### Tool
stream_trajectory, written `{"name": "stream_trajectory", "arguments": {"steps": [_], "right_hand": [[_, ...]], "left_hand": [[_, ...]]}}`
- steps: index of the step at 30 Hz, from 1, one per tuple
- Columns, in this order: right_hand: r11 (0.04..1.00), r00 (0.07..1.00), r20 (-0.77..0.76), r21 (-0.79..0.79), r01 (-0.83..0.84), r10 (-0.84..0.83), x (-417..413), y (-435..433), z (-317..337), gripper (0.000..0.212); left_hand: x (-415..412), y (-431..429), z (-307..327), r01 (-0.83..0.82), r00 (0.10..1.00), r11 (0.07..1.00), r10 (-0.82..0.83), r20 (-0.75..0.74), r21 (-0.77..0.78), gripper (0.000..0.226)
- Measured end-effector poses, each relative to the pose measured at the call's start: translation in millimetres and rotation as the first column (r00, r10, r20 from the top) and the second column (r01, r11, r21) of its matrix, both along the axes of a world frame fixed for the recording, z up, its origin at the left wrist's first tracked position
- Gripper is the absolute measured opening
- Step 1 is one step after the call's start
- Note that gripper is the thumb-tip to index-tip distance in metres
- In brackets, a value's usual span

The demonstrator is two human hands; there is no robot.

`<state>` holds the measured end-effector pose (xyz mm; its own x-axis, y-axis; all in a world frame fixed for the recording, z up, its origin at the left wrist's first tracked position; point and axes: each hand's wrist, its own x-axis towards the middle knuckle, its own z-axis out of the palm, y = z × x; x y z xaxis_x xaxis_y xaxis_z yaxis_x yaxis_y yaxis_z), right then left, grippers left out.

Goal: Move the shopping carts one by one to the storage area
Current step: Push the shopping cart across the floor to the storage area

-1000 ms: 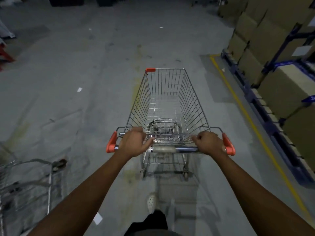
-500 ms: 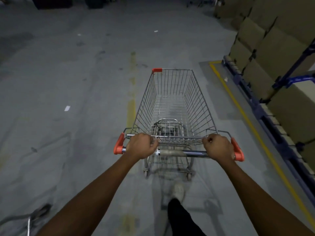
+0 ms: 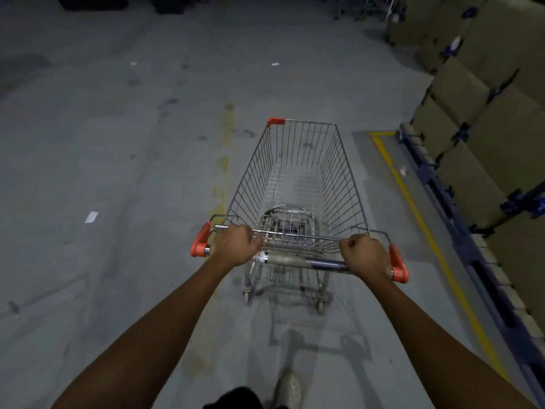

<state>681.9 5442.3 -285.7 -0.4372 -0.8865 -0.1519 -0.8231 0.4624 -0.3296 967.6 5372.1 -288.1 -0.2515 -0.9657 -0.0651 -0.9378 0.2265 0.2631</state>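
Note:
An empty wire shopping cart [image 3: 298, 184] with orange corner caps stands on the grey concrete floor in front of me, its nose pointing away. My left hand [image 3: 234, 245] grips the left end of the metal handle bar [image 3: 298, 259]. My right hand [image 3: 365, 258] grips the right end, next to the orange end cap. Both arms are stretched out. The child-seat flap lies folded inside the basket near the handle.
Stacked cardboard boxes [image 3: 486, 119] on blue racking [image 3: 472, 246] line the right side behind a yellow floor line [image 3: 424, 219]. More carts [image 3: 365, 10] stand far ahead at the back right. Paper scraps [image 3: 91, 216] lie on the floor at left. My shoe [image 3: 290, 388] shows below.
The cart has rolled forward along the aisle with both hands on its handle. The second cart at the lower left has dropped out of view, and the boxes on the right have slid past.

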Motion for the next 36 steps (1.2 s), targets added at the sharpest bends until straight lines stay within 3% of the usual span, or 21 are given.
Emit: {"name": "stream_trajectory", "arguments": {"steps": [14, 20, 27, 36], "right_hand": [[0.993, 0.996, -0.001, -0.076, 0.085, -0.085, -43.9, -328.9, -10.5, 0.036], [0.991, 0.992, 0.012, -0.035, 0.126, -0.126, -48.4, -452.2, -5.4, 0.033], [0.978, 0.979, 0.022, -0.033, 0.205, -0.204, -52.0, -578.1, -2.6, 0.033], [0.976, 0.986, -0.013, -0.147, 0.16, -0.164, -91.3, -772.0, -9.8, 0.043]], "left_hand": [[-42.6, -354.3, -15.5, 0.091, 0.995, 0.989, -0.086, -0.042, 0.114, 0.058], [-53.5, -487.7, -11.8, 0.144, 0.99, 0.972, -0.142, -0.025, 0.188, 0.052], [-61.6, -617.7, -16.1, 0.129, 0.992, 0.981, -0.127, -0.023, 0.144, 0.047], [-97.7, -807.5, -17.1, 0.108, 0.994, 0.991, -0.107, -0.01, 0.084, 0.042]]}}
